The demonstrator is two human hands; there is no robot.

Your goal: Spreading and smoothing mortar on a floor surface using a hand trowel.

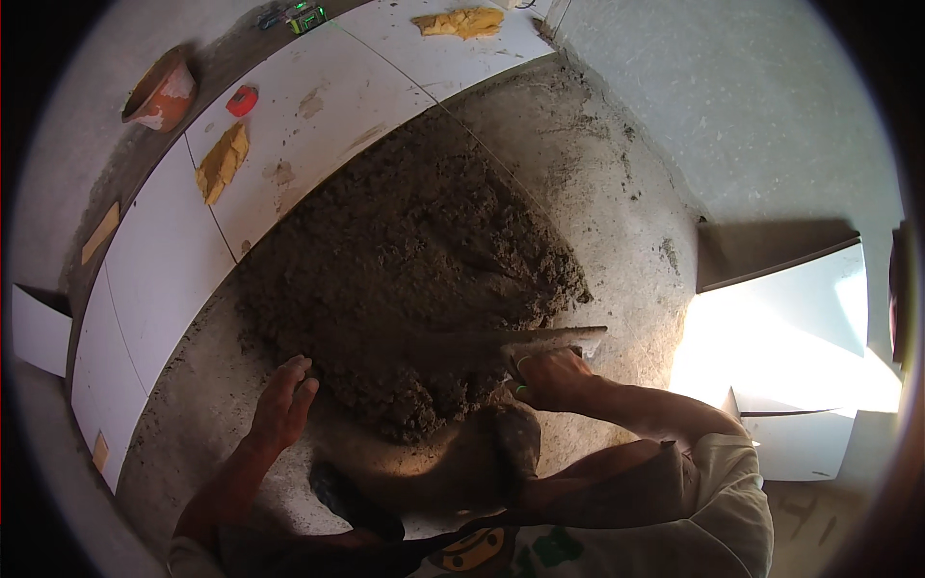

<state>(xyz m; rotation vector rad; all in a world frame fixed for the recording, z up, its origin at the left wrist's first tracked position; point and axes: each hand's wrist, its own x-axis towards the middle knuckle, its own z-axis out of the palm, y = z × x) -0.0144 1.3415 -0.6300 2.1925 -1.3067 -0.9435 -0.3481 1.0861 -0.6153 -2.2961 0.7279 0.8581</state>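
Observation:
A bed of dark, lumpy mortar (385, 260) lies on the floor in front of me. My right hand (551, 379) is closed round the handle of a plastering float, whose long flat blade (568, 337) rests low at the mortar's near right side. The blade's left part blurs into the dark mortar, so its far end cannot be made out. By the mortar's near left edge is my left hand (281, 407), empty, with the fingers extended and somewhat apart. My two dark shoes show between the arms, just short of the mortar.
White tiles (318, 96) border the mortar on the left and far side. They carry two crumpled yellow pieces (224, 162) and a red tool (242, 100). A terracotta bowl (171, 96) and a green-lit device (306, 17) stand beyond. Loose white tiles (790, 318) lie right. A string (472, 135) crosses the mortar.

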